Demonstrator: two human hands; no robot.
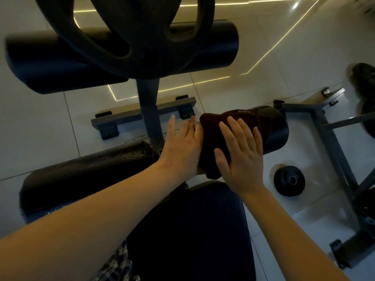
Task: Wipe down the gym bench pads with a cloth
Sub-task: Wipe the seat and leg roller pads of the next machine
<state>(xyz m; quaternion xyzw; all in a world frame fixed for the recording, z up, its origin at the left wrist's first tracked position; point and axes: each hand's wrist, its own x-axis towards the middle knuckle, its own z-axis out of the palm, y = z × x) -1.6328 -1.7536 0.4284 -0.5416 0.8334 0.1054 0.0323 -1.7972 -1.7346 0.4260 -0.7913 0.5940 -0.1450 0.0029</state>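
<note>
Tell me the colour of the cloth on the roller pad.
The cloth is plain dark maroon-brown; the head view shows it, under the right hand.

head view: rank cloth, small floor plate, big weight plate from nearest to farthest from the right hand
1. cloth, under the right hand
2. small plate, lower right of it
3. big weight plate, far top left

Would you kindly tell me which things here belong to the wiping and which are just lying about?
Job: dark brown cloth; black cylindrical roller pad under it; dark blue seat pad; right hand flat on cloth; left hand beside it.
Lying about: small black weight plate on floor; large black weight plate; grey metal frame.
</note>
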